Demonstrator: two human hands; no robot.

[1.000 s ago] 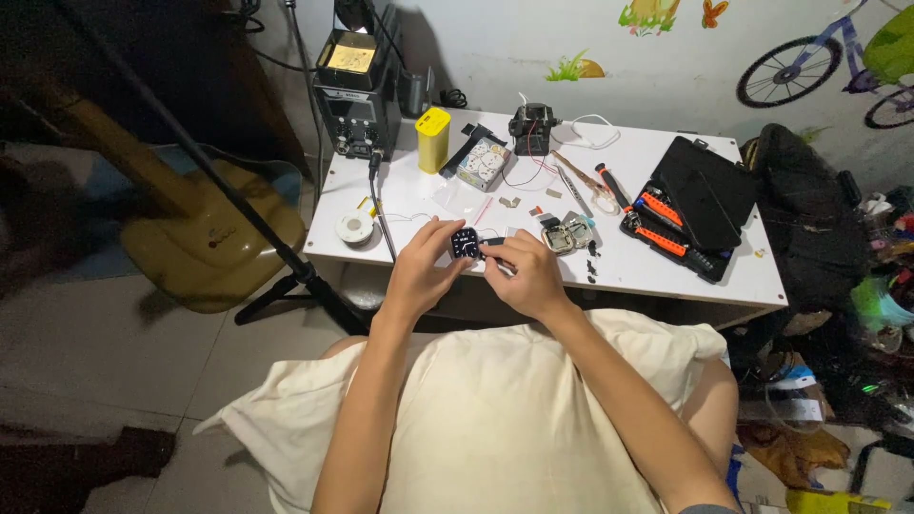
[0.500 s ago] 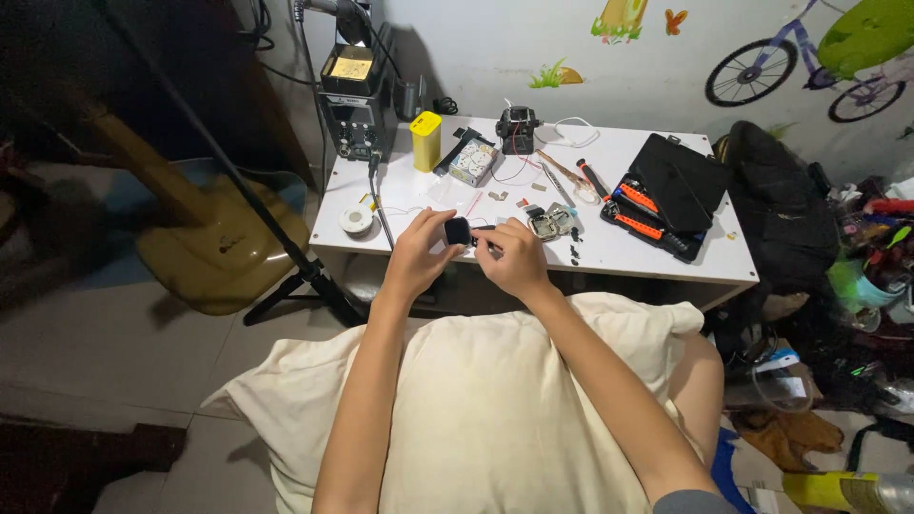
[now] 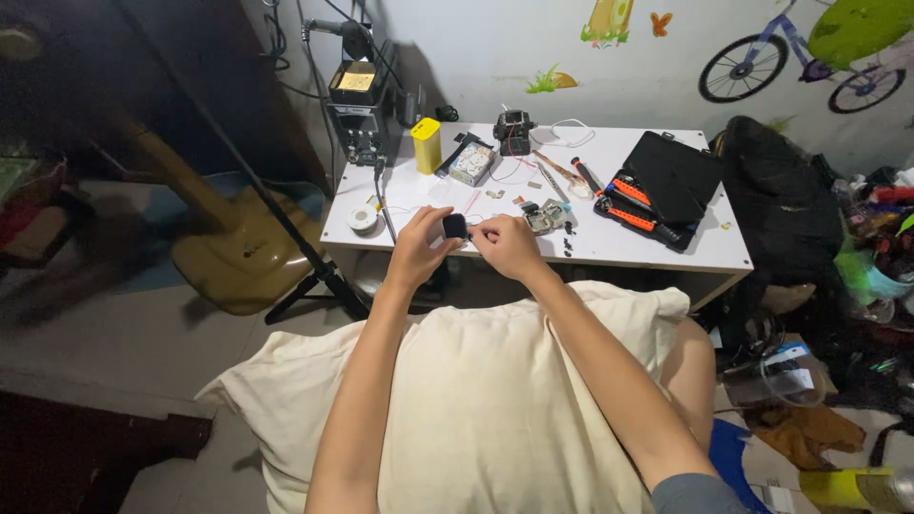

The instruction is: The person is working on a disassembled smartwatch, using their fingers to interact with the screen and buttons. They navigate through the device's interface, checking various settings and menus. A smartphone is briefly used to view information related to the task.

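small black part held over the near edge of a white worktable

a small black, rounded boxy part (image 3: pixel 455 227) sits between the two hands, just above the near edge of the white rectangular tabletop (image 3: pixel 657 252). the left hand (image 3: pixel 417 249) grips it from 9 o'clock, thumb and fingers closed on its sides. the right hand (image 3: pixel 506 246) lies just at 3 o'clock of the part, fingers curled inward and fingertips pinched toward it; whether they pinch a tool or only touch the part cannot be told. both forearms run down toward 6 o'clock over a large cream fabric cushion (image 3: pixel 476 419) lying across the lap.

on the table, at 9 o'clock of the left hand, a small white spool (image 3: pixel 362 220) lies flat. at 2 o'clock of the right hand lies a small grey metal-and-clear assembly (image 3: pixel 545 217), with tiny dark bits (image 3: pixel 568 246) scattered just beside it. further toward 12 o'clock stand a yellow rectangular block (image 3: pixel 427 145), upright, a small flat grey box (image 3: pixel 472 164) and a small black device with white wire (image 3: pixel 512 131). at 11 o'clock a dark upright bench station with a yellow label (image 3: pixel 360 114) stands at the table's far left corner. at 2 o'clock, well apart from the hands, an open black tool case with orange-handled tools (image 3: pixel 659 190) lies on the right half of the table. a black tripod leg (image 3: pixel 286 228) slants past the table's left side.
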